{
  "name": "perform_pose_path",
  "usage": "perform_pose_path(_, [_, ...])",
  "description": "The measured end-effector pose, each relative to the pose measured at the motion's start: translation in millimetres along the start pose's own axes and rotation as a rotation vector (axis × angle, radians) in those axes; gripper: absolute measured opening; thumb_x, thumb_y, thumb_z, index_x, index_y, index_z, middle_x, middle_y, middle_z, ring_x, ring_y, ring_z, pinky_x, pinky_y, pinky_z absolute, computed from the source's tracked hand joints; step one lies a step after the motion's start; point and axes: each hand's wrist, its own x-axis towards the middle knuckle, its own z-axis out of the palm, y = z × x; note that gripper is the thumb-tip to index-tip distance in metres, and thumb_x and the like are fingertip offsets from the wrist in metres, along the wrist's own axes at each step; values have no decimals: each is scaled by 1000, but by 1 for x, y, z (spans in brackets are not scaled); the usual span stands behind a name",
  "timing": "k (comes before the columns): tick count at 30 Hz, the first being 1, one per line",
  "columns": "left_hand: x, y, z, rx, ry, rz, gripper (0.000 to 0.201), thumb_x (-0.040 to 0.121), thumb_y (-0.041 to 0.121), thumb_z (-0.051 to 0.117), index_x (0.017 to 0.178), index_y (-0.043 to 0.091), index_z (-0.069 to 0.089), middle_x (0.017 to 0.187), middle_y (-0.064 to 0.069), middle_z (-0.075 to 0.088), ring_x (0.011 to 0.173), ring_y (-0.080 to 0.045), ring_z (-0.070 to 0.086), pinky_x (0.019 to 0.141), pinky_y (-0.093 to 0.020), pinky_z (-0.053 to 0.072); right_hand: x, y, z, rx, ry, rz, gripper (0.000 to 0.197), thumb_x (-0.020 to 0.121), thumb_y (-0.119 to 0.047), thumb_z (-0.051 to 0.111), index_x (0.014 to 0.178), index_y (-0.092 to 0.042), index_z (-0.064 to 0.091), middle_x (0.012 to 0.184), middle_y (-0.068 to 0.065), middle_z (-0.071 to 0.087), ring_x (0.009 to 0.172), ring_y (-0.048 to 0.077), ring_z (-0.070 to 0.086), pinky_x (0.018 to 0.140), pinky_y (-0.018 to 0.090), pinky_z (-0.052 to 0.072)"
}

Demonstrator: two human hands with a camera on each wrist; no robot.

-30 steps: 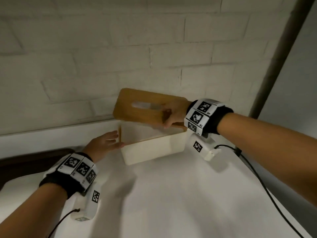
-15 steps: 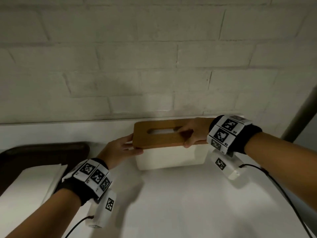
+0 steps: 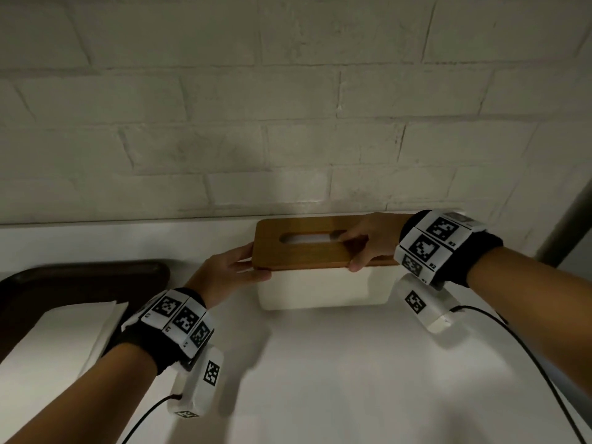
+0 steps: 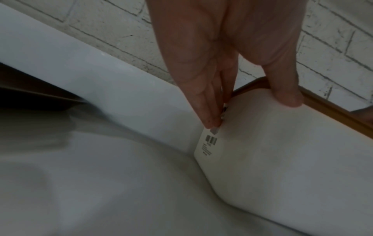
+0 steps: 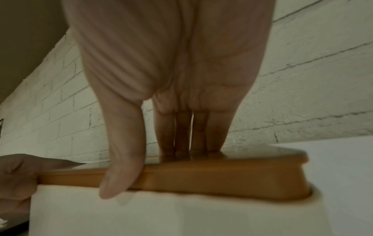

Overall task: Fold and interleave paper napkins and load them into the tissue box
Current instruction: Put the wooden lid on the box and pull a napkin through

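The white tissue box (image 3: 320, 290) stands at the back of the white table, close to the brick wall. Its wooden lid (image 3: 301, 254) lies flat on top, and white paper shows through the slot (image 3: 304, 238). My right hand (image 3: 368, 241) holds the lid's right part, with its fingers flat on top and its thumb (image 5: 121, 175) over the front edge of the lid (image 5: 201, 177). My left hand (image 3: 230, 270) rests against the box's left end. There its straight fingers (image 4: 203, 102) lie along the end wall and the thumb touches the front face of the box (image 4: 282, 151).
A dark tray (image 3: 80, 277) at the left holds a stack of white napkins (image 3: 64, 341). Cables run from both wrist cameras across the table (image 3: 320, 379). A grey pipe (image 3: 570, 225) stands at the right beside the wall.
The lid was tilted up over the open box a second ago. My right hand has brought it down flat onto the box. My left hand has moved in against the box's left end.
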Motion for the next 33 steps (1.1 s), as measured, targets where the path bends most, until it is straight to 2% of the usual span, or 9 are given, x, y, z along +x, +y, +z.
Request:
perform_pose_path(3, [-1, 3, 1, 21, 0, -4, 42, 73, 22, 74, 102, 45, 55, 80, 34, 69, 80, 18, 63, 94, -18, 41, 1, 1, 3, -1, -9, -4, 70, 78, -35, 68, 140, -26, 38, 141, 3, 43, 128, 23, 40, 106, 31, 28])
perform_pose_path(5, [-1, 6, 5, 0, 28, -17, 32, 78, 37, 67, 106, 45, 54, 90, 31, 68, 87, 14, 62, 90, -16, 42, 1, 0, 3, 7, -15, -7, 70, 79, -34, 68, 141, -24, 37, 141, 3, 43, 128, 23, 40, 106, 30, 28])
perform_pose_path(8, [2, 11, 10, -62, 92, -97, 49, 90, 36, 52, 137, 25, 41, 130, 0, 55, 114, -15, 54, 97, -28, 42, 0, -2, 3, -13, -30, -13, 71, 80, -33, 67, 142, -22, 36, 141, 5, 42, 129, 23, 39, 106, 28, 28])
perform_pose_path(11, [2, 15, 14, -26, 102, -153, 56, 94, 25, 48, 146, 19, 26, 140, -10, 47, 127, -25, 46, 103, -33, 38, -2, 0, 6, 44, -41, -21, 68, 82, -31, 66, 142, -20, 36, 144, 4, 39, 133, 22, 35, 107, 25, 24])
perform_pose_path(16, [3, 28, 15, 399, 70, -92, 56, 99, 27, 35, 148, 13, 13, 155, -6, 20, 143, -21, 22, 114, -28, 17, -11, 30, 18, 276, 213, 76, 55, 96, -39, 39, 145, -16, 28, 154, 2, 21, 141, 19, 23, 113, 25, 14])
perform_pose_path(21, [22, 35, 30, 776, 21, -41, 57, 101, 32, 21, 149, 8, 2, 159, -3, -4, 147, -18, -4, 117, -31, -4, -1, 49, 37, 264, 208, 126, 53, 101, -31, 22, 148, -12, 6, 159, 4, 2, 146, 19, 7, 115, 24, 3])
perform_pose_path(25, [28, 32, 37, 805, 89, 20, 64, 97, 41, 23, 148, 4, 11, 159, -4, 5, 147, -17, 2, 117, -29, -1, 5, 56, 49, 217, 335, 76, 49, 102, -28, 20, 148, -16, 12, 158, -1, 9, 143, 21, 21, 117, 30, 11])
perform_pose_path(30, [20, 37, 40, 887, 184, 40, 71, 88, 50, 19, 146, 9, 21, 156, -1, 19, 141, -17, 27, 112, -27, 23, 14, 62, 60, 424, 418, 42, 46, 101, -29, 24, 146, -22, 22, 155, -8, 18, 136, 19, 33, 114, 33, 24])
perform_pose_path(33, [20, 34, 42, 827, 200, 55, 71, 89, 52, 24, 146, 10, 24, 156, 1, 20, 139, -17, 29, 110, -28, 26, 17, 65, 63, 477, 451, 25, 45, 100, -31, 25, 145, -25, 25, 153, -12, 21, 133, 18, 37, 112, 36, 27])
